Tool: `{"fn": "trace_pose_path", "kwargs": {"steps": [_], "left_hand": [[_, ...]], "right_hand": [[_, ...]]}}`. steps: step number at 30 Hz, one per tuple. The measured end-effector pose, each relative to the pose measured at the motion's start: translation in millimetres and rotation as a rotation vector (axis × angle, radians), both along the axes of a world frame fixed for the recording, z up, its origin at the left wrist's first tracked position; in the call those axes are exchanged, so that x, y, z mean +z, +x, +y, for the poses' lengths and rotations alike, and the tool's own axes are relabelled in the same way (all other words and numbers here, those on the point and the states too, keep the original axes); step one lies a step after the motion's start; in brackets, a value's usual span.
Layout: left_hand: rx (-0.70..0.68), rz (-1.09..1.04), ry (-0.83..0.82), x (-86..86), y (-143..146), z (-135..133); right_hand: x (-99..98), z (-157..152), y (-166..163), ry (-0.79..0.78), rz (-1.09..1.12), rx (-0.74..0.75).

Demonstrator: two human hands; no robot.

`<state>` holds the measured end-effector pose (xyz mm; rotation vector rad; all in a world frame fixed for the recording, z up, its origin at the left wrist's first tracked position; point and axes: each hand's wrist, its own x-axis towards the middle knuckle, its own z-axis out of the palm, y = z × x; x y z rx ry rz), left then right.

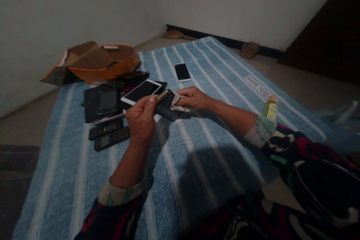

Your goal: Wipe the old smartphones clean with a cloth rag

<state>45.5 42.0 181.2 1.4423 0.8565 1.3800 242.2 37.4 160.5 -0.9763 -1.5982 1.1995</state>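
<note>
A plain room in a home is showing here: bare white walls are meeting a dark skirting board at the far corner, a blue striped blanket is lying across the floor, and an opened cardboard box is sitting far left.

A blue blanket with white stripes carries a dark phone under a pale cloth, an orange cardboard box at ten o'clock and a yellow-green bottle at three o'clock.
</note>
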Motion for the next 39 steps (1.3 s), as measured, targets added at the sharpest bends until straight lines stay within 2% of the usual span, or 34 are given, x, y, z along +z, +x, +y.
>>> {"fn": "trace_pose_path", "kwargs": {"steps": [4,8,11,15,22,26,34,39], "left_hand": [[0.052,0.252,0.188,12.9,2,0],[-0.019,0.495,0.308,31.7,7,-1],[-0.069,0.592,0.353,39.1,9,-1],[-0.083,0.632,0.37,38.3,9,0],[0.013,0.598,0.33,33.2,3,-6],[0.078,0.528,0.298,27.2,-3,-4],[0.115,0.274,0.208,9.4,-14,8],[0.097,0.097,0.134,0.7,-12,10]], "right_hand": [[-0.5,-3,0,0.008,-0.028,-0.013],[0.8,-6,-2,0.042,-0.056,-0.012],[-1.2,-7,-3,0.074,-0.062,-0.005],[-9.5,-8,0,0.065,-0.068,0.014],[-32.1,-12,5,-0.027,-0.121,-0.028],[-38.7,-11,5,-0.022,-0.135,-0.065],[-39.4,-8,0,-0.055,-0.07,-0.11],[-28.4,-8,7,-0.099,-0.039,-0.149]]}}
